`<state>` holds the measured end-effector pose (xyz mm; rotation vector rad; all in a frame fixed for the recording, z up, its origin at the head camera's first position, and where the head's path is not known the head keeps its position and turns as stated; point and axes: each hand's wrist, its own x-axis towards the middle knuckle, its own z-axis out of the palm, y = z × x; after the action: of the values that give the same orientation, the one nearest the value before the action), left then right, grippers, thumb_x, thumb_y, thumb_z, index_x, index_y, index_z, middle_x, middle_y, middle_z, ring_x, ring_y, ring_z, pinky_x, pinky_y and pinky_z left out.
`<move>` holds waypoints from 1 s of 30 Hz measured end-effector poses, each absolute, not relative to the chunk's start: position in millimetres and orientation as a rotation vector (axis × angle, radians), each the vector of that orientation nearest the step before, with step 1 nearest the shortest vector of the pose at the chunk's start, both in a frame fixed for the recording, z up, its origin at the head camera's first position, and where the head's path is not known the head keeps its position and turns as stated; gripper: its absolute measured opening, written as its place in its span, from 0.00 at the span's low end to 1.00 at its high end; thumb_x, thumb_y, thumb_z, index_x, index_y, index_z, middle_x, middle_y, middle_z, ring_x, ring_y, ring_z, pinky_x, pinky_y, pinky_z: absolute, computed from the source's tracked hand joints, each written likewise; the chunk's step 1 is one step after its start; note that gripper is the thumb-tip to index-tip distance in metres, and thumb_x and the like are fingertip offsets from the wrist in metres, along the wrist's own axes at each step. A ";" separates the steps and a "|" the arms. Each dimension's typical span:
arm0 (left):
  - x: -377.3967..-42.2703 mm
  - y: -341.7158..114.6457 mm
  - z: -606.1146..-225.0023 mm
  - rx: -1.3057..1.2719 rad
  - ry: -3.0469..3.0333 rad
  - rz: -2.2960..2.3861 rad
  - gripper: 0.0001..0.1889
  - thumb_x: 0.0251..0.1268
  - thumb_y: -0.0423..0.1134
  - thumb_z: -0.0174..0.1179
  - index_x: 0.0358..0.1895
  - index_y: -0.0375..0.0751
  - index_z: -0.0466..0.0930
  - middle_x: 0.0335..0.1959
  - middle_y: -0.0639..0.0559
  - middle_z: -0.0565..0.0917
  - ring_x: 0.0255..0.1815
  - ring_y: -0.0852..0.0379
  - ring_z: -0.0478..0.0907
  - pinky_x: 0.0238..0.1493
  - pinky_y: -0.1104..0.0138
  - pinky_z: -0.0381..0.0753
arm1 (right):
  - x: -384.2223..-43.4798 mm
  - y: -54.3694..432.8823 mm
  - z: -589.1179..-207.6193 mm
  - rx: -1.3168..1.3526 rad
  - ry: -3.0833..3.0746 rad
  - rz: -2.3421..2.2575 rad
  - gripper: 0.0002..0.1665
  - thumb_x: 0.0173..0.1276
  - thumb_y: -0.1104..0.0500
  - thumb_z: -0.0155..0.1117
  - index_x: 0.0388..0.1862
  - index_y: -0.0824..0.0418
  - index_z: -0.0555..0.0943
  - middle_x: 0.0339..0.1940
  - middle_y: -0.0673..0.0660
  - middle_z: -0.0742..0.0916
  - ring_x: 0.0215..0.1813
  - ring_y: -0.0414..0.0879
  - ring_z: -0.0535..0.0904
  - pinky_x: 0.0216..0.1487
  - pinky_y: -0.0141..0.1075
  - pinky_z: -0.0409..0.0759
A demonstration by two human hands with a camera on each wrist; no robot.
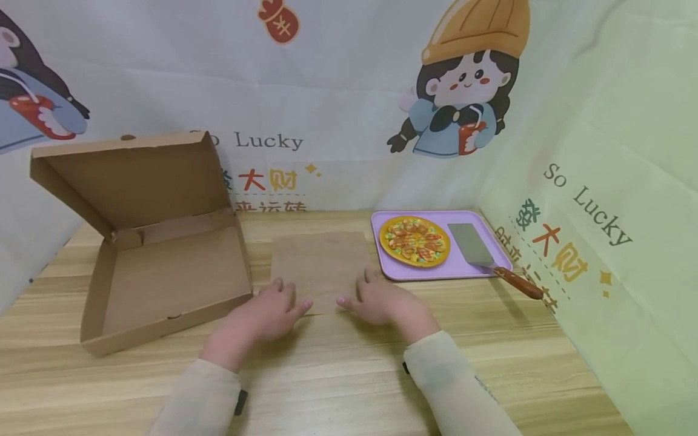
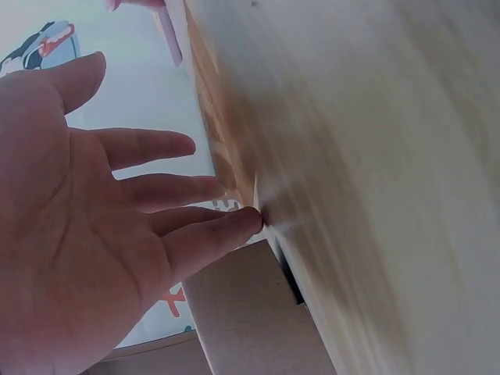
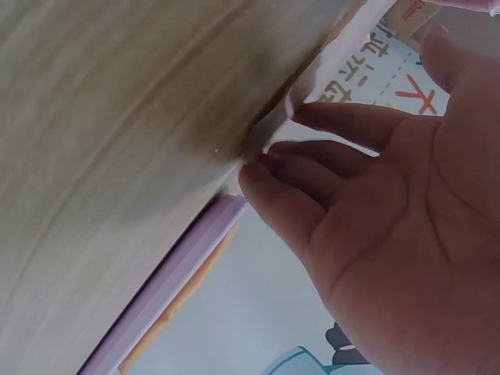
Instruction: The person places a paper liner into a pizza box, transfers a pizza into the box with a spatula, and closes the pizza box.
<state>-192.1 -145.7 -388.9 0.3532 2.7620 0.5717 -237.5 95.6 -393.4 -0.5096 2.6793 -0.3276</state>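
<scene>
Flat rectangular brown paper sheet (image 1: 322,260) on light wood-grain counter (image 1: 338,387), between and ahead of hands. Left hand (image 1: 272,312) at near left corner, right hand (image 1: 384,300) touching near right; fingers spread, loosely extended. Lilac rectangular tray (image 1: 458,270) just beside sheet, to right.

And on the back cloth (image 1: 349,115) it's "So Lucky" (image 1: 269,141) in dark letters, the "So" partly behind the box (image 1: 169,260)! Below, a red 大 and yellow 财, then 来运转 cut off at the bottom. Over to the right cloth (image 1: 627,151): "So Lucky" again, slanting down, with 發大财 beneath and 运转 partly readable! Tiny lettering on the right sleeve (image 1: 452,381), too small to read.
</scene>
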 end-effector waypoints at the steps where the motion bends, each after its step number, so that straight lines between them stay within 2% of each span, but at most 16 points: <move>1: -192.2 -145.4 -389.1 0.351 2.761 0.567 0.42 0.87 0.59 0.42 0.80 0.21 0.57 0.82 0.16 0.53 0.83 0.19 0.53 0.83 0.33 0.57 | -237.4 95.6 -394.1 -0.507 2.677 -0.323 0.52 0.83 0.30 0.45 0.84 0.70 0.61 0.89 0.71 0.56 0.90 0.64 0.52 0.89 0.55 0.57; 9: -197.2 -144.2 -390.6 0.364 2.777 0.537 0.40 0.87 0.58 0.43 0.80 0.22 0.59 0.80 0.17 0.58 0.83 0.22 0.57 0.82 0.34 0.61 | -237.7 92.3 -394.4 -0.486 2.680 -0.263 0.51 0.83 0.29 0.46 0.80 0.70 0.68 0.87 0.72 0.60 0.87 0.65 0.61 0.87 0.55 0.63; 13: -199.6 -143.4 -389.9 0.386 2.844 0.543 0.36 0.86 0.51 0.50 0.75 0.19 0.64 0.76 0.15 0.64 0.79 0.21 0.65 0.79 0.35 0.66 | -238.0 91.0 -393.4 -0.493 2.684 -0.241 0.50 0.83 0.29 0.46 0.79 0.70 0.70 0.87 0.72 0.61 0.86 0.65 0.63 0.87 0.55 0.64; 16: -202.8 -143.8 -389.3 0.322 2.907 0.618 0.28 0.78 0.40 0.59 0.67 0.17 0.71 0.63 0.17 0.78 0.62 0.26 0.81 0.67 0.39 0.82 | -238.7 91.3 -394.5 -0.500 2.682 -0.231 0.49 0.83 0.30 0.46 0.79 0.70 0.69 0.87 0.72 0.62 0.86 0.64 0.62 0.87 0.54 0.64; 19: -206.3 -145.6 -388.6 0.164 2.947 0.732 0.25 0.67 0.30 0.61 0.64 0.17 0.73 0.53 0.21 0.84 0.44 0.39 0.84 0.47 0.48 0.89 | -239.5 91.5 -395.6 -0.505 2.680 -0.231 0.49 0.84 0.30 0.46 0.79 0.70 0.69 0.87 0.72 0.62 0.87 0.63 0.62 0.87 0.53 0.64; 21: -208.4 -147.1 -387.9 0.049 2.944 0.809 0.28 0.62 0.26 0.59 0.67 0.18 0.73 0.56 0.19 0.83 0.38 0.42 0.82 0.37 0.54 0.87 | -240.0 91.7 -395.9 -0.507 2.677 -0.233 0.49 0.84 0.31 0.46 0.80 0.70 0.69 0.87 0.72 0.61 0.87 0.63 0.61 0.87 0.53 0.63; 25: -210.9 -150.7 -387.6 -0.112 2.906 0.922 0.33 0.58 0.25 0.59 0.71 0.19 0.72 0.68 0.19 0.77 0.35 0.44 0.81 0.28 0.62 0.81 | -240.2 91.8 -395.9 -0.511 2.674 -0.231 0.49 0.84 0.31 0.45 0.80 0.71 0.68 0.87 0.72 0.61 0.87 0.63 0.61 0.87 0.53 0.62; 28: -213.2 -153.9 -388.5 -0.192 2.879 0.978 0.34 0.57 0.27 0.62 0.71 0.19 0.72 0.68 0.20 0.77 0.34 0.45 0.80 0.28 0.64 0.79 | -239.9 91.9 -395.4 -0.509 2.673 -0.228 0.49 0.84 0.31 0.46 0.80 0.70 0.68 0.87 0.72 0.61 0.87 0.63 0.61 0.87 0.53 0.62; 30: -214.5 -155.5 -389.4 -0.227 2.862 1.004 0.35 0.58 0.29 0.64 0.71 0.19 0.71 0.69 0.20 0.76 0.37 0.43 0.81 0.32 0.60 0.82 | -239.8 92.0 -395.2 -0.510 2.671 -0.228 0.49 0.84 0.31 0.46 0.80 0.70 0.68 0.87 0.72 0.61 0.87 0.64 0.60 0.88 0.53 0.62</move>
<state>-214.5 -155.5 -389.4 -0.2275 2.8617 1.0037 -239.8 92.0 -395.2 -0.5100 2.6705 -0.2280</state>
